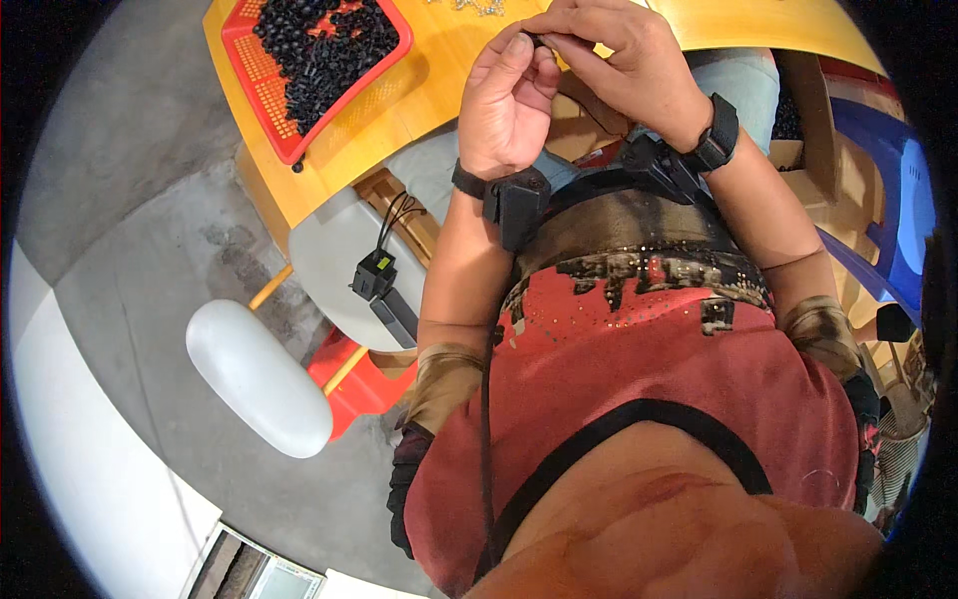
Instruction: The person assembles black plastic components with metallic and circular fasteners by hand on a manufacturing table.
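Two forearms extend from a red top (pixel 619 359), patterned in black and gold across its lower part, toward the top of the frame, with black wrist devices (pixel 516 208) strapped to both wrists. At top center, the left hand (pixel 507 110), palm showing and fingers curled, meets the right hand (pixel 639 70), and the thumbs and fingertips of both pinch a small dark piece (pixel 540 41). Fingers cover most of it, so its exact shape cannot be made out. Denim-clad legs (pixel 738 85) show behind the wrists, at the edge of a yellow table (pixel 439 80) spanning the upper frame. Left of the hands, small shiny bits (pixel 479 6) lie at the picture's top edge. At upper left, a red basket (pixel 267 98) holds a heap of black pieces (pixel 334 70), and one loose black piece (pixel 298 168) lies just beside its lower corner. Left of center, a black device with a cable (pixel 374 275) rests on a pale rounded seat (pixel 324 250). Next to the seat are a white oblong pad (pixel 259 379) and a red plastic object (pixel 364 394). At upper right, a blue plastic chair (pixel 903 190) stands near a cardboard box (pixel 820 150). Gray floor (pixel 130 260) stretches across the left.
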The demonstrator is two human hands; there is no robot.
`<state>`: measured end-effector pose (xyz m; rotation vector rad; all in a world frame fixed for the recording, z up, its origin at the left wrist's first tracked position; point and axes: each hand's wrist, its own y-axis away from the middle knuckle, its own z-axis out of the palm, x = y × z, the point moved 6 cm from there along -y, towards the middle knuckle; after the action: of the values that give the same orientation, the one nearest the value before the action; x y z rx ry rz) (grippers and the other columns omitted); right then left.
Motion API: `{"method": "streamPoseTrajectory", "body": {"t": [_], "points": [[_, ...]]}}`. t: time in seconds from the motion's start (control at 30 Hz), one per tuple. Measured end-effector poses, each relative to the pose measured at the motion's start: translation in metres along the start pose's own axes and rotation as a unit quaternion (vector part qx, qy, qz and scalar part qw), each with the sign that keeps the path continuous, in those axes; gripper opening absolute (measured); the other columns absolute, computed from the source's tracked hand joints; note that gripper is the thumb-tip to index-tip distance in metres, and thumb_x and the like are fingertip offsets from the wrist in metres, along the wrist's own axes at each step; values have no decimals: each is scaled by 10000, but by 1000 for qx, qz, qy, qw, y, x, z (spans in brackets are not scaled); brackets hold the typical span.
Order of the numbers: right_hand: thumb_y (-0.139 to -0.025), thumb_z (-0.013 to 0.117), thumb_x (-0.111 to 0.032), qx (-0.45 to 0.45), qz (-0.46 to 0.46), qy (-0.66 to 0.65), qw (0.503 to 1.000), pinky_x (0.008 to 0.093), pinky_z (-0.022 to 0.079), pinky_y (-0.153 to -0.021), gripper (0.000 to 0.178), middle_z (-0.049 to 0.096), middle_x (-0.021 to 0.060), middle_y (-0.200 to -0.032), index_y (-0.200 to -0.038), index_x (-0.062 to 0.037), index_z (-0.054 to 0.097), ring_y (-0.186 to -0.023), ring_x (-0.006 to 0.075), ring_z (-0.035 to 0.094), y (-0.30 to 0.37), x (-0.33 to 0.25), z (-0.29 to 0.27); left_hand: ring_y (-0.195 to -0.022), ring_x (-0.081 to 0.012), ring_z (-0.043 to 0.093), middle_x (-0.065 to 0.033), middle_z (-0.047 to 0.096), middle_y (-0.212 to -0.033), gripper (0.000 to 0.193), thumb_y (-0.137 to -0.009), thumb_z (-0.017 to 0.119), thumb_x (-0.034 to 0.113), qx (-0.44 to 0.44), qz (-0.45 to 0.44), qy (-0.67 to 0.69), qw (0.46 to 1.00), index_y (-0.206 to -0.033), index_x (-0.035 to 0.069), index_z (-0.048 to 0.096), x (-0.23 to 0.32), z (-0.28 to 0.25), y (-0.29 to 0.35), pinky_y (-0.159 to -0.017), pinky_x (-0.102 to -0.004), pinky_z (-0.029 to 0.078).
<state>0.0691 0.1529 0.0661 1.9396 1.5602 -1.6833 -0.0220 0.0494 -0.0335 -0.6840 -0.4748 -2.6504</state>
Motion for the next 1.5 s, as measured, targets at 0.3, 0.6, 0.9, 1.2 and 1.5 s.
{"method": "streamPoseTrajectory", "body": {"t": [0.3, 0.6, 0.9, 1.2, 1.5], "points": [[-871, 723, -24, -19, 34, 1, 999, 371, 559, -703, 159, 711, 171, -947, -1026, 10, 734, -844, 332, 708, 3, 8, 0, -845, -130, 658, -26, 690, -981, 187, -1013, 660, 117, 32, -6, 49, 998, -1187, 52, 668, 9, 6, 7, -796, -269, 563], [-879, 715, -26, -48, -38, 34, 998, 411, 560, -736, 150, 699, 183, -939, -1018, 30, 728, -873, 351, 689, 0, -7, 2, -883, -136, 653, -34, 689, -1017, 180, -998, 675, 91, 37, -6, 52, 998, -1172, 45, 677, 14, 1, 9, -800, -270, 560], [-847, 762, -111, 4, 203, 128, 971, 370, 561, -707, 182, 725, 193, -879, -967, 26, 760, -775, 315, 713, 13, 92, -50, -884, -170, 586, -124, 622, -1037, 146, -1004, 647, 56, 18, -37, 166, 985, -1124, -27, 652, 17, -3, 2, -801, -273, 562], [-853, 716, -158, -6, 141, 184, 973, 434, 547, -759, 197, 698, 215, -860, -952, 7, 758, -834, 378, 677, -12, 90, -18, -880, -157, 619, -113, 667, -1035, 149, -994, 672, 63, 27, -45, 165, 985, -1131, 10, 691, 19, -8, 3, -799, -268, 560], [-865, 691, -156, -15, 116, 225, 967, 457, 522, -804, 168, 671, 209, -836, -866, 8, 731, -873, 378, 643, -18, 91, -12, -876, -151, 621, -100, 673, -1033, 149, -989, 677, 62, 42, -38, 156, 986, -1128, 9, 692, 23, -5, 4, -793, -263, 565]]}}
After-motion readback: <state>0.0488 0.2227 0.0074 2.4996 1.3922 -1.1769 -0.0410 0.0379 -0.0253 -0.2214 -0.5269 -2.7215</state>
